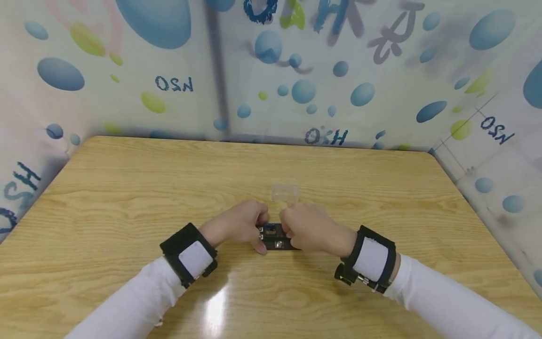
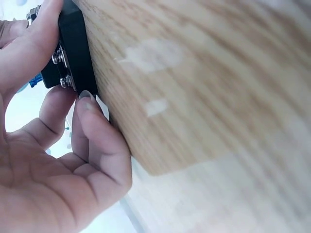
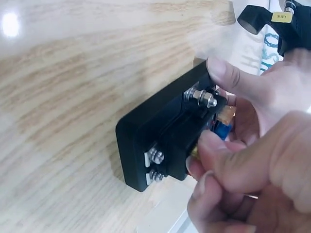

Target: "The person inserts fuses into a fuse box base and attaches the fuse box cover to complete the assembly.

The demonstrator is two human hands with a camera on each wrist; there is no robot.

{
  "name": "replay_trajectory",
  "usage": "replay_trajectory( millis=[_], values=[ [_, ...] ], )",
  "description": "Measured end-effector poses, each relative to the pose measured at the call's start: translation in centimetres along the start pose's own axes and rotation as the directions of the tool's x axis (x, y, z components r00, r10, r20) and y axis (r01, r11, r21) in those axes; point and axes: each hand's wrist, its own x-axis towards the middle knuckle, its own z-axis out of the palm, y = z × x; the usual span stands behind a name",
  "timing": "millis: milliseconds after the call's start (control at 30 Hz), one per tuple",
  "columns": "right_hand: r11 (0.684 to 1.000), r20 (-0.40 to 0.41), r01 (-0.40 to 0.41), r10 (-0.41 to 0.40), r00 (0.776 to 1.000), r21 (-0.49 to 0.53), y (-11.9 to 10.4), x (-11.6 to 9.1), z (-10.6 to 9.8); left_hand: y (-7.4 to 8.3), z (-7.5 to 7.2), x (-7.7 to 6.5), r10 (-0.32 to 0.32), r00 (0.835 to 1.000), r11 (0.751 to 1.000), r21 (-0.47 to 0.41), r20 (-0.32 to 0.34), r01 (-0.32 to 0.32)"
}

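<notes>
Both hands meet at the near middle of the wooden table (image 1: pixel 127 188), working on a small black terminal block (image 1: pixel 276 238) that lies flat on the surface. The left hand (image 1: pixel 239 226) grips the block's left end, thumb and fingers curled round its edges; the left-wrist view shows a fingertip (image 2: pixel 87 104) pressed against the base just beside the screw heads (image 2: pixel 63 70), apparently to keep the part from sliding. The right hand (image 1: pixel 306 226) holds the opposite end: the right-wrist view shows its thumb (image 3: pixel 228 77) bearing on the block's far corner beside a nut-and-washer stud (image 3: pixel 204 98), while its curled fingers (image 3: pixel 228 160) pinch at the raised central section, where a small blue and orange component (image 3: pixel 223 124) is partly hidden. What exactly those fingers hold cannot be told. A clear plastic cover (image 1: pixel 284 193) lies on the table just beyond the hands, apart from the block. A printed backdrop (image 1: pixel 296 70) encloses the table.
</notes>
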Motion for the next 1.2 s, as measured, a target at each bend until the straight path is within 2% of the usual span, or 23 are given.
replay_trajectory(
  millis=[100, 333, 533, 600, 667, 733, 800, 833, 933, 1000, 1100, 1200],
  values=[
    [1.0, -0.01, 0.006, -0.006, 1.0, -0.03, 0.0, -0.1, 0.1, 0.0, 0.1, 0.1, 0.009, 1.0, 1.0, 0.006, -0.001, -0.009],
    [0.987, -0.12, 0.038, -0.057, 0.991, -0.157, -0.1, -0.8, 1.0, 0.0, 0.1, 0.1, 0.01, 1.0, 1.0, 0.015, -0.001, -0.01],
    [0.984, -0.168, 0.056, -0.085, 0.982, -0.17, -0.1, -1.4, 1.6, -0.1, 0.2, 0.2, 0.007, 1.0, 1.0, 0.012, 0.001, -0.007],
    [0.976, -0.184, 0.063, -0.102, 0.978, -0.208, -0.3, -1.5, 1.8, -0.1, 0.1, 0.1, 0.006, 1.0, 1.0, 0.014, -0.001, -0.005],
    [0.95, -0.206, 0.08, -0.146, 0.968, -0.301, -0.5, -1.6, 2.0, -0.1, 0.1, 0.1, 0.003, 1.0, 1.0, 0.019, -0.004, -0.003],
    [0.906, -0.226, 0.095, -0.202, 0.953, -0.412, -0.8, -1.6, 2.3, -0.1, 0.1, 0.1, -0.001, 1.0, 1.0, 0.021, -0.004, 0.001],
    [0.879, -0.229, 0.096, -0.225, 0.947, -0.467, -1.0, -1.6, 2.4, -0.1, 0.1, 0.1, -0.004, 1.0, 1.0, 0.024, -0.005, 0.004],
    [0.881, -0.226, 0.094, -0.22, 0.949, -0.464, -1.0, -1.5, 2.4, -0.1, 0.1, 0.1, -0.005, 1.0, 1.0, 0.023, -0.005, 0.005],
    [0.924, -0.205, 0.072, -0.158, 0.966, -0.374, -1.0, -1.4, 2.1, -0.1, 0.1, 0.1, -0.007, 1.0, 1.0, 0.019, -0.003, 0.007],
    [0.937, -0.204, 0.061, -0.138, 0.969, -0.344, -1.0, -1.5, 2.0, -0.1, 0.1, 0.1, -0.007, 1.0, 1.0, 0.015, -0.005, 0.008],
    [0.916, -0.237, 0.075, -0.18, 0.955, -0.395, -0.9, -1.6, 2.2, -0.1, 0.1, 0.1, -0.002, 1.0, 1.0, 0.015, -0.011, 0.002],
    [0.885, -0.294, 0.072, -0.228, 0.928, -0.459, -0.9, -1.9, 2.7, -0.1, 0.2, 0.0, 0.009, 1.0, 1.0, 0.024, -0.019, -0.008]
  ],
)
